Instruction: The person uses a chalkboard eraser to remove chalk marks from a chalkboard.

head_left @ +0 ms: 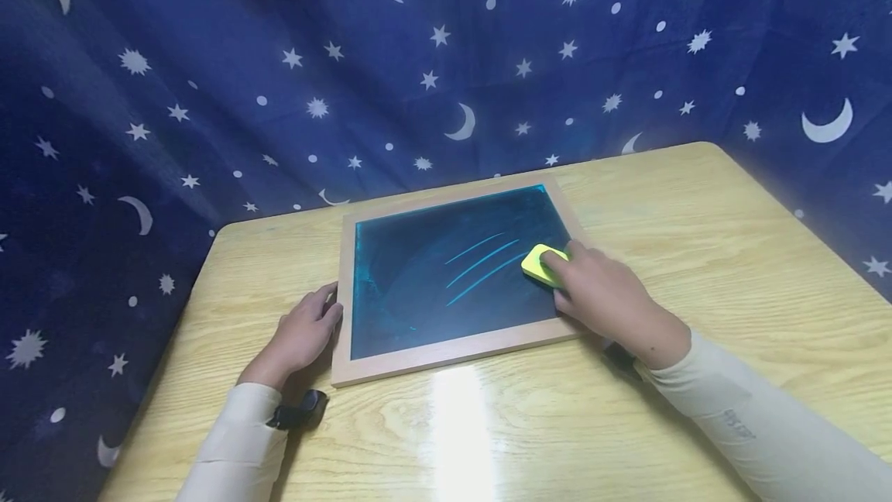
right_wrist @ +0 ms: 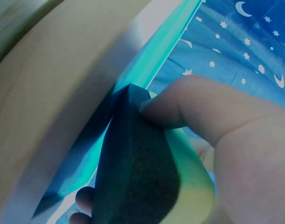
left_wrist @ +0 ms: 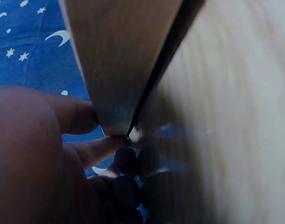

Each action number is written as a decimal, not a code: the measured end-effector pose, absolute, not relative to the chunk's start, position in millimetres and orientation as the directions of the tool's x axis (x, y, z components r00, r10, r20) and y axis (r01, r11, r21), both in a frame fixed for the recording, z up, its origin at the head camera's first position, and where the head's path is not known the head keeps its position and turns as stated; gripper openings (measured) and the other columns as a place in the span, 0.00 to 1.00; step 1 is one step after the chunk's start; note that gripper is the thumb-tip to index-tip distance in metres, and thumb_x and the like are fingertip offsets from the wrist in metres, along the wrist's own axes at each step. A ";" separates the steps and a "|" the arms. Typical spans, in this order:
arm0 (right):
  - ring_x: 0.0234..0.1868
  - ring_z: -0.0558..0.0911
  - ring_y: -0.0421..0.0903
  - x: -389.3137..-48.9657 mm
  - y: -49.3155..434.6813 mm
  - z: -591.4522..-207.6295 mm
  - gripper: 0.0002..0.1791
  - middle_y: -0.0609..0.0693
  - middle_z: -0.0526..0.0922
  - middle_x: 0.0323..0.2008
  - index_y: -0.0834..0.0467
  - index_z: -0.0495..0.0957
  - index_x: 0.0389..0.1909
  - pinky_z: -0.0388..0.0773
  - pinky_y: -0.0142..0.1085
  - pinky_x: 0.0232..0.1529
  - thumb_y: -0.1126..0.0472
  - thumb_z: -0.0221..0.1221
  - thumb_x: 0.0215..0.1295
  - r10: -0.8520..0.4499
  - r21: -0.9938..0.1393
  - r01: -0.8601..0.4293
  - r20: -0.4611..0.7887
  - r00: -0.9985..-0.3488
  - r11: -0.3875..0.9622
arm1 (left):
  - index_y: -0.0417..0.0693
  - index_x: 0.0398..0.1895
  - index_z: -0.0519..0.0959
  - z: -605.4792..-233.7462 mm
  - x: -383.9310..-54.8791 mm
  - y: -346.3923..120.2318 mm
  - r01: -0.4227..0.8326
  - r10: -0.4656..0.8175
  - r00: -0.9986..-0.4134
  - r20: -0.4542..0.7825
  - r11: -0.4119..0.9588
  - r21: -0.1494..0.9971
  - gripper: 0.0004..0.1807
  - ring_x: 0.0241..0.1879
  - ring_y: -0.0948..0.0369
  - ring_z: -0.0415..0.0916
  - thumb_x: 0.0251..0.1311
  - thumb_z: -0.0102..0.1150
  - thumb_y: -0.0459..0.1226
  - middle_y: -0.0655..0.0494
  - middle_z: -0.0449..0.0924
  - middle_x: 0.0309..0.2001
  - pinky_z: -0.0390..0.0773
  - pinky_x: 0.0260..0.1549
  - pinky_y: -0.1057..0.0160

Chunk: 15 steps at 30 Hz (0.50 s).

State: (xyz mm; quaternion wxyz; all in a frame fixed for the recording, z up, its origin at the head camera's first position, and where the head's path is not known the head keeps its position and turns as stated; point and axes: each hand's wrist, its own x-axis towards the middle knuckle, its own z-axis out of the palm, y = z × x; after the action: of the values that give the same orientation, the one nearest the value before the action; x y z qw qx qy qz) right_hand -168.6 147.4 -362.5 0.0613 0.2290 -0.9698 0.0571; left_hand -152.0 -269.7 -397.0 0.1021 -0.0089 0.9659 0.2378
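A chalkboard (head_left: 418,277) in a light wooden frame lies on the table, with several curved blue chalk lines (head_left: 481,273) on its dark surface. Over the board's right part, my right hand (head_left: 606,293) grips a yellow-green eraser (head_left: 538,263). The right wrist view shows the eraser's dark felt side (right_wrist: 138,163) facing the camera, tilted against the board; how much of it touches cannot be told. My left hand (head_left: 303,331) rests at the frame's left edge, thumb and fingers touching the wood (left_wrist: 119,60), its other fingertips near the tabletop.
The wood-grain table (head_left: 697,238) extends around the board, with a bright glare (head_left: 463,432) near its front. A dark blue curtain (head_left: 390,99) with moons and stars hangs behind and beside it. Black wrist cameras, such as the left one (head_left: 303,411), sit under both wrists.
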 end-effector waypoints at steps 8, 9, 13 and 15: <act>0.24 0.72 0.49 -169.5 147.6 -356.8 0.20 0.59 0.74 0.33 0.59 0.76 0.50 0.74 0.41 0.19 0.64 0.63 0.55 -0.457 -0.065 -0.472 0.171 -0.873 0.879 | 0.37 0.77 0.55 -394.2 -153.9 -265.9 -0.036 0.049 -0.984 -0.174 0.889 0.457 0.31 0.67 0.35 0.64 0.78 0.32 0.45 0.31 0.67 0.66 0.57 0.62 0.26; 0.24 0.72 0.49 -168.7 146.9 -356.8 0.20 0.58 0.74 0.33 0.59 0.76 0.50 0.74 0.41 0.19 0.64 0.63 0.55 -0.461 -0.068 -0.477 0.170 -0.871 0.876 | 0.37 0.77 0.55 -394.2 -153.6 -266.2 -0.036 0.049 -0.983 -0.174 0.892 0.452 0.31 0.67 0.35 0.64 0.78 0.32 0.45 0.31 0.67 0.66 0.58 0.61 0.26; 0.23 0.71 0.48 -163.4 144.3 -358.5 0.19 0.58 0.73 0.32 0.59 0.76 0.49 0.73 0.39 0.19 0.63 0.63 0.55 -0.476 -0.080 -0.491 0.154 -0.866 0.867 | 0.37 0.77 0.55 -395.4 -151.1 -267.2 -0.045 0.042 -0.982 -0.186 0.897 0.440 0.31 0.68 0.35 0.63 0.78 0.31 0.45 0.31 0.66 0.67 0.57 0.61 0.26; 0.23 0.71 0.47 -160.4 144.1 -358.9 0.19 0.57 0.73 0.32 0.59 0.76 0.49 0.73 0.39 0.19 0.62 0.63 0.55 -0.480 -0.082 -0.494 0.148 -0.865 0.866 | 0.37 0.77 0.55 -396.7 -150.4 -266.7 -0.045 0.043 -0.981 -0.187 0.897 0.440 0.31 0.68 0.34 0.63 0.78 0.32 0.45 0.31 0.66 0.67 0.57 0.61 0.26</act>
State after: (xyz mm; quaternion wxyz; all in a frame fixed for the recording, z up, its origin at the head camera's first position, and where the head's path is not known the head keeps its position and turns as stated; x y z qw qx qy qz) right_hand -160.4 144.1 -358.9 0.0615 0.2526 -0.9639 0.0584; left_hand -150.4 -266.7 -396.7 0.0966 -0.0004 0.9691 0.2270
